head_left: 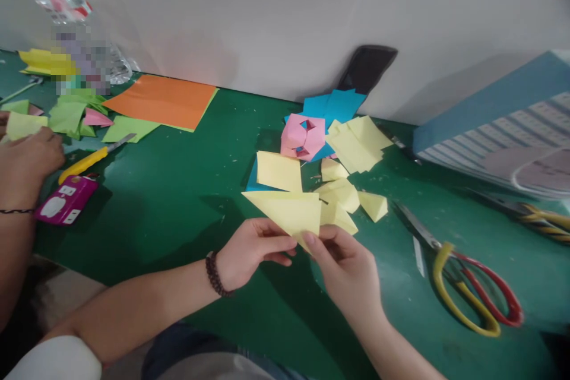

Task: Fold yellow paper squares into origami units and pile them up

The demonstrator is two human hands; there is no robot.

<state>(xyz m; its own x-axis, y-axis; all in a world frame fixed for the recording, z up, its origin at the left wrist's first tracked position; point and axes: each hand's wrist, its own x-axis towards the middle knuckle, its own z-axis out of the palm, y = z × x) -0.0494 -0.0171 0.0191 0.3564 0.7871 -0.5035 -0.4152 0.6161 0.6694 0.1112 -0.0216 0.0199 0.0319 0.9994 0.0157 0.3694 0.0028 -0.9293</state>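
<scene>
A sheet of pale yellow paper point(285, 209), folded into a triangle, is held above the green table. Its lower corner is pinched between the thumb and fingers of my right hand point(350, 264). My left hand point(249, 252), with a dark beaded bracelet at the wrist, closes on the slanted lower edge, its fingers partly behind the paper. Just beyond lie a square yellow sheet point(279, 171) and a blue sheet point(253, 178). Several folded yellow pieces point(339, 195) rest right of the triangle. Behind them sits a pink folded paper shape point(294, 136).
Scissors point(449, 267) and pliers point(529, 212) lie to the right, near a blue-and-white box point(490, 124). Leftward are orange paper point(164, 101), a yellow-handled knife point(84, 166), a purple box point(66, 200) and a co-worker's hand point(33, 151) holding paper. A phone point(367, 68) leans on the wall.
</scene>
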